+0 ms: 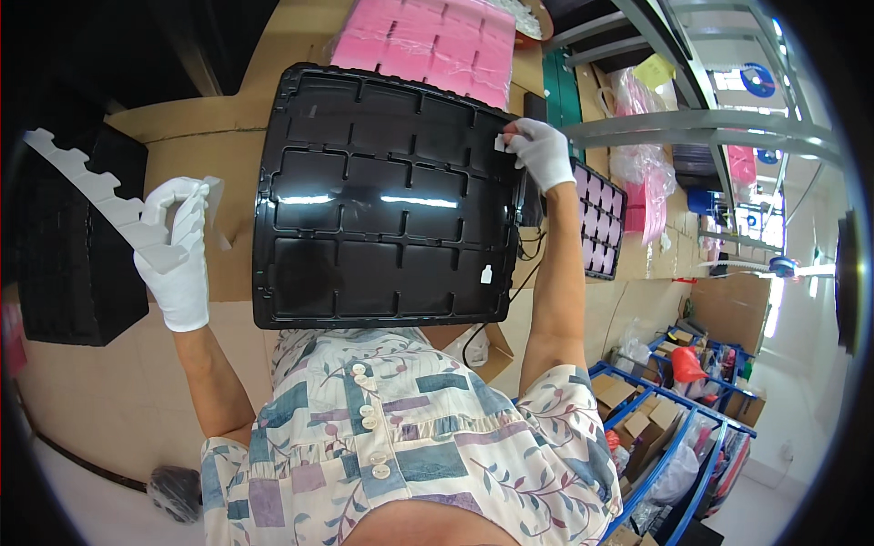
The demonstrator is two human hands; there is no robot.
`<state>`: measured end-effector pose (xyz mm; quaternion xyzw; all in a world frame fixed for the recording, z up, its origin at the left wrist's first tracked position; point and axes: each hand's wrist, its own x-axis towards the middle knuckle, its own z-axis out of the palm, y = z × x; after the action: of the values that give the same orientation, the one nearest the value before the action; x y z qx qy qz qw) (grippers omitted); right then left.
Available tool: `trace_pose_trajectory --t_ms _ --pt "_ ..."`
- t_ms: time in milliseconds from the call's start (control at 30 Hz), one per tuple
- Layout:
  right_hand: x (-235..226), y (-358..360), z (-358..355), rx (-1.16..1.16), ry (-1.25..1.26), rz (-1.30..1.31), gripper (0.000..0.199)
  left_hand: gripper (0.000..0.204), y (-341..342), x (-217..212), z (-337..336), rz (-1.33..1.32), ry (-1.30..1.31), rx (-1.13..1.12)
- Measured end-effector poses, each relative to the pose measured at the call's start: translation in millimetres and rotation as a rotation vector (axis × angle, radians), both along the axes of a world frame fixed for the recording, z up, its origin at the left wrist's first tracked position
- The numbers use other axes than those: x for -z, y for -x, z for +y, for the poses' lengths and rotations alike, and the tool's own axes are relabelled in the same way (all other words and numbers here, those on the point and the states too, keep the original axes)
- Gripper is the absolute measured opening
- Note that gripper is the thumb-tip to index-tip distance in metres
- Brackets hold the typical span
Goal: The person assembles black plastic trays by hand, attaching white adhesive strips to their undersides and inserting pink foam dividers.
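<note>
White tag point(500, 143) on black tray point(391, 196)

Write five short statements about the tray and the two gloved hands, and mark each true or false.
1. The black tray has empty compartments. True.
2. The right hand pinches a small white piece at the tray's edge. True.
3. The left hand grips the tray. False: it is off to the side, apart from the tray.
4. Both hands are bare. False: both wear white gloves.
5. Pink sheets lie beyond the tray. True.
</note>
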<state>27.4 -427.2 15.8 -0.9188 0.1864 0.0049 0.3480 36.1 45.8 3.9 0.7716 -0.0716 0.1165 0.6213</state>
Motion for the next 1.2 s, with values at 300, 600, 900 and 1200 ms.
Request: trace_pose_trajectory --t_ms 300,600,900,1200 --pt "4 -4 14 -0.210 0.567 0.049 0.008 0.015 10 -4 -11 0.055 0.007 0.002" --pt "26 14 -5 -0.134 0.516 -0.235 0.016 0.017 16 1 -11 0.003 0.025 -0.002" --pt "3 -7 5 -0.315 0.700 0.120 0.018 0.012 23 -10 -19 -0.015 -0.032 -0.021" --pt "26 44 -6 -0.107 0.350 -0.328 0.009 0.011 23 -6 -14 0.047 -0.009 -0.062"
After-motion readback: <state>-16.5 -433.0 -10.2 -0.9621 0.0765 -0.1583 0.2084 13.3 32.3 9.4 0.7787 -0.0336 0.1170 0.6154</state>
